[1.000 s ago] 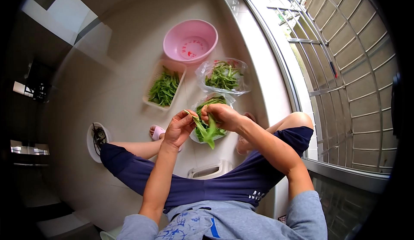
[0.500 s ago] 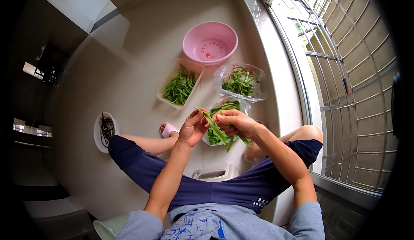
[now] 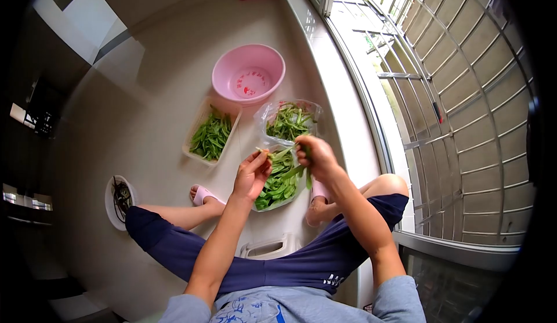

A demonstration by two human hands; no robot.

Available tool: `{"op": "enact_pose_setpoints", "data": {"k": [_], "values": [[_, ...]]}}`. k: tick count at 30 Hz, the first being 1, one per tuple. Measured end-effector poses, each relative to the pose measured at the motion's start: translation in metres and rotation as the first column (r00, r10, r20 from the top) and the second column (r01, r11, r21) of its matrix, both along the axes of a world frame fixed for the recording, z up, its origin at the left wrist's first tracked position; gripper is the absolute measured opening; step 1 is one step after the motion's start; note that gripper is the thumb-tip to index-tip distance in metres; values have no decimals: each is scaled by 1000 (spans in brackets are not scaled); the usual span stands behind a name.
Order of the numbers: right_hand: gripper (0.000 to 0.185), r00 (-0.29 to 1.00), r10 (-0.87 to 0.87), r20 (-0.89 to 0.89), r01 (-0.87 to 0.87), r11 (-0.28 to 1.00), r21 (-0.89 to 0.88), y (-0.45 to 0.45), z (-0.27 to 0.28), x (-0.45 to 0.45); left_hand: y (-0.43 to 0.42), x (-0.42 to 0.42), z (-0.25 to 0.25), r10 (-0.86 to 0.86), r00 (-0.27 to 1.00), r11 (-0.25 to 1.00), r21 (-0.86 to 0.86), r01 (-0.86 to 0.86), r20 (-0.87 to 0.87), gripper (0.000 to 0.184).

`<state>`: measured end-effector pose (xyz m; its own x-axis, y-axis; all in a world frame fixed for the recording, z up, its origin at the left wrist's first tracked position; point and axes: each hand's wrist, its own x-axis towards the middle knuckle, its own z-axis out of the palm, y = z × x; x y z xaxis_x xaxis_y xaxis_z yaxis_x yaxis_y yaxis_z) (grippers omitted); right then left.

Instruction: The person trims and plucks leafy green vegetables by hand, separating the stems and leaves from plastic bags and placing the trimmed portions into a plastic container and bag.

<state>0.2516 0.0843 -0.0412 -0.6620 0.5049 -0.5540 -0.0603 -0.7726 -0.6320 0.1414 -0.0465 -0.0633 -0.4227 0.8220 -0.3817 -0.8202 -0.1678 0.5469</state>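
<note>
My left hand is closed in a pinch on the thin pale end of a green stem. Beside it, my right hand is wrapped round a leafy green stalk, whose long leaves hang below the fingers. A thin strand seems to stretch between the two hands. Under them a clear plastic bag of leafy greens lies on the floor, partly covered by the right hand. Just beyond is a second plastic bag with cut green stems.
A cream basket of green pieces stands left of the bags. Behind is a pink basin. A white bowl with dark strands sits by my left knee. A stool edge shows between my legs; a window ledge runs along the right.
My hands have drawn apart, the right one rising and turning into a fist with the stalk. The whole view has shifted, so the containers appear lower and further left.
</note>
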Motion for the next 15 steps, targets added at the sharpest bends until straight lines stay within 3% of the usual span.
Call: {"op": "enact_pose_setpoints", "data": {"k": [1,2,4,6,7,8,10,12,15], "values": [[9,996,-82,-18,84,992,92,11,4,5,12,-4,-5,-15,1000,1000,-28,14,-24,11],[9,987,-137,-82,145,984,104,23,5,10,25,-11,-16,-91,995,996,-20,90,-43,10],[10,965,-213,-151,233,964,127,40,8,18,58,-16,-32,-81,996,996,-53,78,-40,16],[11,957,-231,-174,241,970,42,47,8,19,89,-25,-57,-76,997,968,-240,71,-9,26],[12,947,-255,-194,250,967,-49,52,7,21,99,-26,-62,-63,998,894,-445,48,-20,37],[14,947,-249,-204,235,968,-91,55,1,20,100,-30,-66,-134,986,849,-525,65,-94,42],[14,936,-239,-257,190,961,-202,52,-1,17,85,-30,-56,-201,945,916,-393,88,-258,35],[17,927,-245,-285,150,936,-317,46,0,12,61,-32,-37,-271,925,926,-333,176,-265,33],[18,934,-210,-290,98,929,-357,37,8,6,27,-22,-12,-398,868,908,-260,328,-297,31]]}}
